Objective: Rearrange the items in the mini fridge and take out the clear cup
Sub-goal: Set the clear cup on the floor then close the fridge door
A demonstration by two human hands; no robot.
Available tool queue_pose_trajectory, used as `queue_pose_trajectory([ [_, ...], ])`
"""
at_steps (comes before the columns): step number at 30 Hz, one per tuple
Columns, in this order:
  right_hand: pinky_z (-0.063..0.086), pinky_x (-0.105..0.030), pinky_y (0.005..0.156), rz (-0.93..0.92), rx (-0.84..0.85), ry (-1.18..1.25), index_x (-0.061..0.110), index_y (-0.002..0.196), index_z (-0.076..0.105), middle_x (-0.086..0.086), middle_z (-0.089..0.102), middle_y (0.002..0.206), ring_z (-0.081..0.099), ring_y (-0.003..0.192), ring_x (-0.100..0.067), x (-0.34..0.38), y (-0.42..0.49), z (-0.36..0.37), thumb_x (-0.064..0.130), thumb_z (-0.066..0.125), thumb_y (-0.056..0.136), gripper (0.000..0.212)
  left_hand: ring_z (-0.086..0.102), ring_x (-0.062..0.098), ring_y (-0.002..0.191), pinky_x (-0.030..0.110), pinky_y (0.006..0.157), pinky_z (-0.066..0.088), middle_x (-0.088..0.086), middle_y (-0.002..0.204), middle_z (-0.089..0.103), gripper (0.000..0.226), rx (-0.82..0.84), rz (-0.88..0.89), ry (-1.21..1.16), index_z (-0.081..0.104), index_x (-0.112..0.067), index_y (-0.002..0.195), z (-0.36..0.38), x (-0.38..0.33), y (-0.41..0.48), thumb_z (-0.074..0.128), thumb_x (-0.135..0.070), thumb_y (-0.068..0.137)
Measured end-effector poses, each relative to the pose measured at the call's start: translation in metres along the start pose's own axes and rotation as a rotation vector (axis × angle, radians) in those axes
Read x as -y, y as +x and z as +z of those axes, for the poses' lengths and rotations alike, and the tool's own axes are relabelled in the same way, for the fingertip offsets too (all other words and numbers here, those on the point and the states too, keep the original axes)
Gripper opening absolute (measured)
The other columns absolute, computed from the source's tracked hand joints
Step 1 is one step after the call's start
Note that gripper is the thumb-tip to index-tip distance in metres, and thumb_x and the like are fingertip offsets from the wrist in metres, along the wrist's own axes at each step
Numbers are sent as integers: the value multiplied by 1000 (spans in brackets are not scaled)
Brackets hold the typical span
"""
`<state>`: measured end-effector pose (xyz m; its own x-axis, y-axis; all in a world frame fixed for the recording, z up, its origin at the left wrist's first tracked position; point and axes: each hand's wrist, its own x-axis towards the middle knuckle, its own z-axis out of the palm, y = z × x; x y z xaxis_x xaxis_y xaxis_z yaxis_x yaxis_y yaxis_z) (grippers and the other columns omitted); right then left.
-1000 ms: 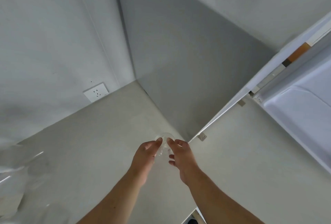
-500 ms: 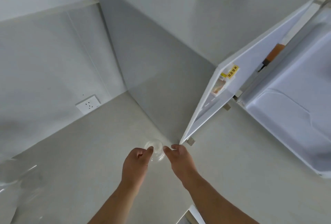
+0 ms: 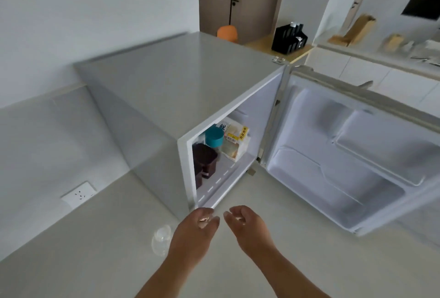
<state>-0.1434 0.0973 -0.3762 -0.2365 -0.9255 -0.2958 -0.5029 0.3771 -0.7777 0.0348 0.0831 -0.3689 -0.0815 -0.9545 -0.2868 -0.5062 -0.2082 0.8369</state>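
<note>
One mini fridge [image 3: 166, 97], one clear cup [image 3: 162, 240], two hands, one teal-lidded jar [image 3: 214, 136], one dark container [image 3: 205, 160], one toast packet [image 3: 234, 141], one wall socket [image 3: 79, 194].

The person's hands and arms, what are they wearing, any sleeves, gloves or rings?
Both forearms are bare, with no sleeves in view. The left hand and right hand wear no gloves, and no watch, bracelet or ring can be made out, though the fingers are slightly blurred.

You see a grey mini fridge [image 3: 181, 88] with white door [image 3: 357, 154], teal lid [image 3: 214, 136], dark brown container [image 3: 205, 161], yellow-labelled carton [image 3: 235, 141], orange ball [image 3: 227, 32] at upper centre.
</note>
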Motion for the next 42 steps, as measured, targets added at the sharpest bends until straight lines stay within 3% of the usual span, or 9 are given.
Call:
queue_pose_trajectory([
  [4, 47, -22, 87, -88, -75, -38, 39, 124, 65, 22, 64, 121, 60, 109, 0, 19, -1, -50, 74, 56, 82, 56, 65, 4, 111, 31, 93, 55, -24, 124, 64, 43, -33, 152, 122, 59, -49, 125, 1, -52, 1, 58, -67, 86],
  [8, 42, -16, 83, -170, -149, -26, 42, 127, 62, 26, 58, 120, 55, 107, 4, 41, -2, -99, 80, 53, 76, 64, 62, 2, 100, 17, 81, 48, -20, 125, 62, 55, -59, 273, 222, 55, -48, 132, -6, -103, 1, 57, -74, 85],
  [10, 40, -13, 79, -224, -206, -32, 42, 125, 62, 26, 57, 117, 55, 107, 3, 55, 2, -123, 82, 52, 73, 66, 59, 5, 113, 23, 90, 47, -21, 126, 60, 62, -74, 369, 274, 53, -44, 135, -13, -129, 5, 57, -77, 83],
  [15, 46, -32, 102, -330, -313, -128, 41, 135, 57, 18, 58, 136, 51, 128, -8, 88, 3, -192, 82, 49, 76, 72, 49, 9, 121, 31, 93, 51, -26, 125, 48, 70, -177, 659, 449, 51, -41, 136, -35, -199, 4, 51, -82, 79],
  [19, 42, -36, 106, -368, -390, -240, 37, 141, 53, 13, 54, 146, 46, 136, -14, 107, -3, -251, 79, 47, 80, 74, 54, 20, 124, 36, 93, 51, -10, 137, 61, 66, -282, 809, 571, 58, -33, 133, -58, -245, 11, 59, -72, 80],
  [26, 42, -43, 111, -324, -531, -469, 30, 149, 47, 5, 48, 154, 39, 142, -23, 107, -15, -345, 67, 57, 90, 71, 59, 24, 120, 41, 95, 52, -4, 131, 69, 66, -347, 758, 797, 64, -26, 132, -102, -263, 45, 60, -72, 86],
  [30, 45, -44, 108, -256, -558, -593, 43, 150, 42, 3, 52, 149, 43, 137, -25, 94, -24, -380, 66, 55, 91, 65, 57, 18, 111, 37, 93, 51, -8, 125, 70, 61, -306, 709, 833, 64, -29, 130, -114, -251, 58, 59, -71, 86],
  [37, 46, -45, 104, 0, -528, -760, 27, 147, 46, -4, 57, 138, 51, 129, -30, 62, -24, -399, 65, 56, 88, 71, 47, 10, 100, 31, 85, 46, -13, 116, 69, 50, -293, 708, 806, 65, -31, 126, -115, -248, 63, 64, -63, 88],
  [42, 44, -40, 102, -7, -620, -830, 28, 139, 55, 2, 60, 130, 54, 120, -24, 48, -22, -385, 66, 50, 85, 66, 50, 9, 104, 30, 88, 49, -15, 119, 67, 51, -293, 715, 806, 62, -31, 129, -113, -245, 62, 62, -63, 90],
])
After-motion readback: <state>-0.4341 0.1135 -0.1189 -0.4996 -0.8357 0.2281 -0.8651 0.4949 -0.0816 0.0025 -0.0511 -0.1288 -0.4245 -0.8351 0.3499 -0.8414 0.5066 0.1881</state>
